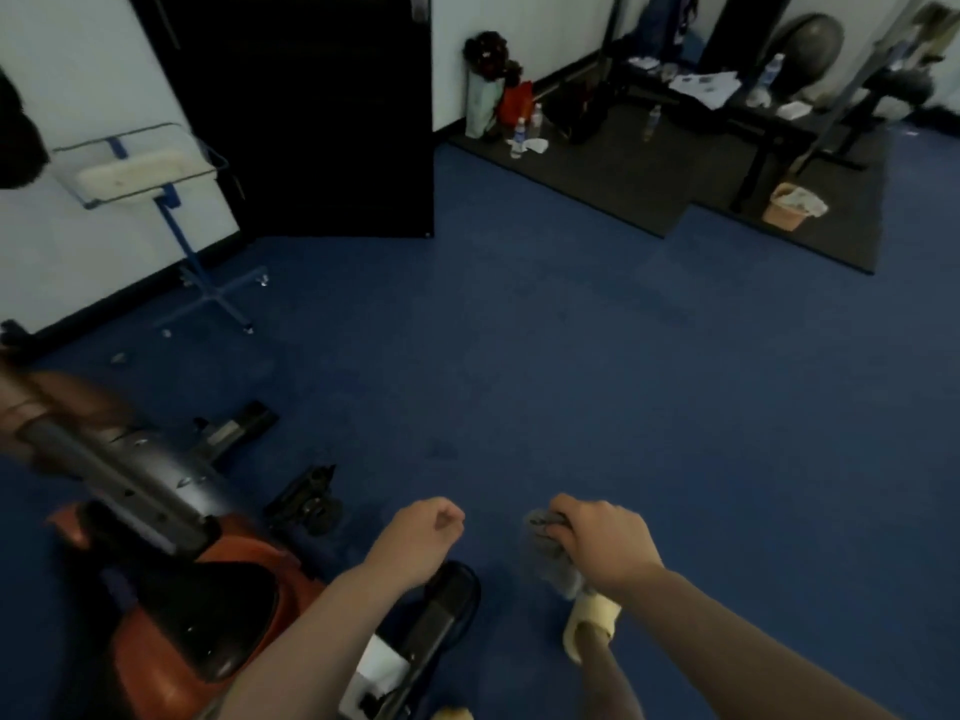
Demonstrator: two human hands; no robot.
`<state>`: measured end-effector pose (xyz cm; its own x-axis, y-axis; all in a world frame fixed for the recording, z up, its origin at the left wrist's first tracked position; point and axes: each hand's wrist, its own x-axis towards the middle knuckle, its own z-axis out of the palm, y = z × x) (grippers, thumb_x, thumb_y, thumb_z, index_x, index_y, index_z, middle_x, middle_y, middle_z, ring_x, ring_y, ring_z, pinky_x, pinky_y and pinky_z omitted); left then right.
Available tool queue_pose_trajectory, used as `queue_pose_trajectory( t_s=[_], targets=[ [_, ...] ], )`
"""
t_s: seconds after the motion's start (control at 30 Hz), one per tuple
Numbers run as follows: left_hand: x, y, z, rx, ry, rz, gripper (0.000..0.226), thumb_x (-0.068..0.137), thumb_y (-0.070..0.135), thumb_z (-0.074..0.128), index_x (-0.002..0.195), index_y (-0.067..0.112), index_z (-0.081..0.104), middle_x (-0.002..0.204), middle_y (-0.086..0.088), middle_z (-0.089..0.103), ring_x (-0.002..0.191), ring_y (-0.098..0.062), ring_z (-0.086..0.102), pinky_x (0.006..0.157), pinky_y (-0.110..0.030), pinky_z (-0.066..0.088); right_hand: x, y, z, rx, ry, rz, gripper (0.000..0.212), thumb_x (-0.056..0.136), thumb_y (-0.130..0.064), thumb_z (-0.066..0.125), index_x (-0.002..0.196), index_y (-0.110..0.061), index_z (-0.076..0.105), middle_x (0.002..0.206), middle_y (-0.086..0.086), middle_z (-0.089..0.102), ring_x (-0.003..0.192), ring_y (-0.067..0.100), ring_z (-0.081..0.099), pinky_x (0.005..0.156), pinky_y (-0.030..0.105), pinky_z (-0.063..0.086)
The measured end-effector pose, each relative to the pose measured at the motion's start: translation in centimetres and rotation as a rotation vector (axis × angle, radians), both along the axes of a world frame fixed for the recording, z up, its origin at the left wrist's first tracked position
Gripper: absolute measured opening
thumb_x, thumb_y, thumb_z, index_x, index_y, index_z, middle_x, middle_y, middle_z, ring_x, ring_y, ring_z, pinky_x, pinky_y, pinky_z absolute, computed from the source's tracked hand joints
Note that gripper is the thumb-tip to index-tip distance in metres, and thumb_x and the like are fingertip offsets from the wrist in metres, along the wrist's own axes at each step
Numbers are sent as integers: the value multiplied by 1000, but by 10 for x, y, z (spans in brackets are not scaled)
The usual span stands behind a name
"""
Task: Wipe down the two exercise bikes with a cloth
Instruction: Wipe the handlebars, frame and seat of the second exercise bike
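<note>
While the right hand (605,543) grips the crumpled grey cloth (553,556) above the blue floor (571,356), well right of the orange-and-black exercise bike (208,589), the left hand (423,532) hangs clenched and empty; the cloth's loose tail could slip or snag the near pedal, and only one bike shows.

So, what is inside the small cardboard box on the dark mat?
The cardboard box on the dark mat holds crumpled pale paper or plastic that sticks out over its rim. Anything beneath that is covered and cannot be seen.

Head-worn view, forward and downward
</note>
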<state>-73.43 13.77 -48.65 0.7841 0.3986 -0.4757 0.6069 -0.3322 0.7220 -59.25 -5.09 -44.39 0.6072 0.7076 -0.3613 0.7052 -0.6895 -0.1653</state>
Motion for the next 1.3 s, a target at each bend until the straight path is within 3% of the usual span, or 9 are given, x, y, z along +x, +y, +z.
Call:
queue_pose_trajectory(
  t_s=[0.3, 0.43, 0.6, 0.77, 0.93, 1.07, 1.3],
  targets=[
    [100, 48, -10, -24, 9, 337, 9, 99, 26, 53, 98, 27, 62, 102, 12, 61, 96, -3, 56, 71, -9, 39, 153, 90, -19, 81, -11, 212, 21, 101, -45, 37, 107, -30, 51, 95, -7, 66, 86, 18, 63, 63, 30, 41],
    [167, 62, 2, -53, 3, 370, 13, 98, 27, 54, 102, 23, 65, 103, 13, 64, 96, 1, 58, 70, -5, 40, 225, 124, -13, 83, 5, 317, 23, 101, -46, 36, 106, -30, 52, 93, -8, 66, 82, 16, 63, 62, 28, 41],
    [218, 83, 16, -55, -39, 559, 14, 98, 26, 54, 107, 22, 65, 104, 12, 63, 100, -6, 58, 86, -19, 44, 286, 177, -2, 96, -32, 445, 26, 101, -48, 36, 106, -29, 54, 91, -9, 67, 79, 13, 64, 68, 28, 50],
    [193, 102, 14, -65, -10, 672, 12, 98, 19, 56, 95, 16, 67, 101, 2, 67, 98, -12, 61, 88, -23, 46, 291, 241, 2, 146, -7, 596, 23, 101, -46, 39, 106, -31, 55, 95, -12, 67, 82, 10, 63, 67, 26, 48],
    [170, 137, 10, -63, -12, 894, 8, 97, 20, 56, 97, 22, 64, 97, 8, 65, 88, -4, 60, 71, -11, 44, 267, 311, 11, 180, 57, 811, 23, 102, -45, 37, 104, -30, 54, 97, -11, 65, 84, 10, 62, 72, 31, 51],
    [169, 186, 7, -67, -23, 923, 13, 98, 21, 55, 107, 20, 64, 103, 6, 65, 97, -9, 61, 84, -22, 48, 240, 378, 21, 230, 53, 954, 19, 100, -44, 40, 105, -31, 53, 100, -11, 64, 88, 11, 61, 74, 32, 49],
    [122, 292, 29, -2, -95, 1091, 11, 98, 22, 55, 102, 23, 65, 103, 7, 66, 96, -7, 61, 85, -22, 47, 209, 489, 36, 282, 140, 1037, 16, 99, -44, 43, 101, -34, 54, 96, -16, 63, 85, 4, 59, 69, 23, 43]
  ],
)
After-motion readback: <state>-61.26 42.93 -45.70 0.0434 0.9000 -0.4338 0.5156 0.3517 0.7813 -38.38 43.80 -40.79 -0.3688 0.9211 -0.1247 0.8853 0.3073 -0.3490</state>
